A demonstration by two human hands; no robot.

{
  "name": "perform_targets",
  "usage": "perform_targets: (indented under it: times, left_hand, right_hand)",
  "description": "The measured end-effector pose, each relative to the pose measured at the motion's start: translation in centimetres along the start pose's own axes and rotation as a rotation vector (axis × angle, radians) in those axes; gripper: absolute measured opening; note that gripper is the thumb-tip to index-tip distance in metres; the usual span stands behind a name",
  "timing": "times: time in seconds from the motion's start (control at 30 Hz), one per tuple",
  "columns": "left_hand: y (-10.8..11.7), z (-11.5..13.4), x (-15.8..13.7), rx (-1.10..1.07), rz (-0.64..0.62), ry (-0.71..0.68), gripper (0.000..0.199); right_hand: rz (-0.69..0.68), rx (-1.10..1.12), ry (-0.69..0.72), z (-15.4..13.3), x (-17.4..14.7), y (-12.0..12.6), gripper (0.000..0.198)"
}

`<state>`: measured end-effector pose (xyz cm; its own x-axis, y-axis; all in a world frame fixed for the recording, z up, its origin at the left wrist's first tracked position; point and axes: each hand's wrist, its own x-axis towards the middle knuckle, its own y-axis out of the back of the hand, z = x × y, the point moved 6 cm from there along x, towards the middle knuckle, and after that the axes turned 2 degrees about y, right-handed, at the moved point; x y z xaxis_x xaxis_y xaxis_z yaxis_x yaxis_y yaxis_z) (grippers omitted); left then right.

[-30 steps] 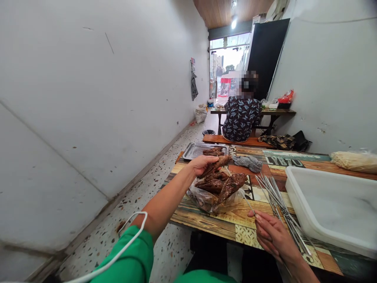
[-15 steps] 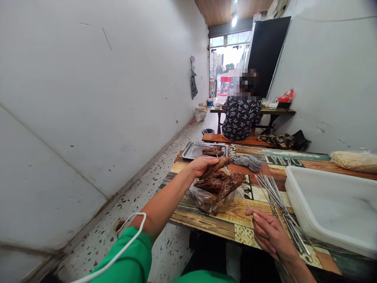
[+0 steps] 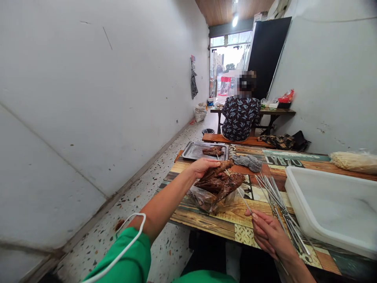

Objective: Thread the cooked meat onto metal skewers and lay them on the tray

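Note:
My left hand [image 3: 203, 167] is closed around a dark brown piece of meat [image 3: 219, 168], holding it above a clear plastic bag [image 3: 200, 198]. More glossy brown meat pieces [image 3: 229, 186] lie in the bag's opening. A thin metal skewer [image 3: 244, 202] is pinched in my right hand [image 3: 269, 232], with its lower end trailing below the palm. The skewer slants up to the held meat, and a thin tip shows at the meat's far side. How deep it passes through is hidden.
Several loose skewers [image 3: 282, 212] lie right of my right hand, against a white plastic tub [image 3: 318, 212]. Behind the bag are a metal tray [image 3: 191, 149] with brown meat and a grey glove-like cloth [image 3: 249, 162]. Beyond, a person [image 3: 240, 118] sits on a bench, back turned.
My left hand has tilted the meat piece slightly, bringing it a little lower and to the right. My right hand and the skewer have barely moved.

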<state>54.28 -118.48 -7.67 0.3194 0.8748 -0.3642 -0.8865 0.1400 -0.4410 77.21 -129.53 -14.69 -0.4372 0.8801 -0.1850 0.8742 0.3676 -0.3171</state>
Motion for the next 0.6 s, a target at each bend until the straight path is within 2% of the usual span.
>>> perform_targets:
  times: [0.37, 0.6]
  left_hand:
    - [0.01, 0.44, -0.24, 0.020, -0.079, -0.028, 0.028]
    - [0.07, 0.33, -0.49, 0.017, -0.056, -0.012, 0.028]
  right_hand:
    - [-0.022, -0.004, 0.006, 0.02, -0.34, 0.88, 0.044]
    - [-0.010, -0.065, -0.001, 0.14, -0.31, 0.87, 0.048]
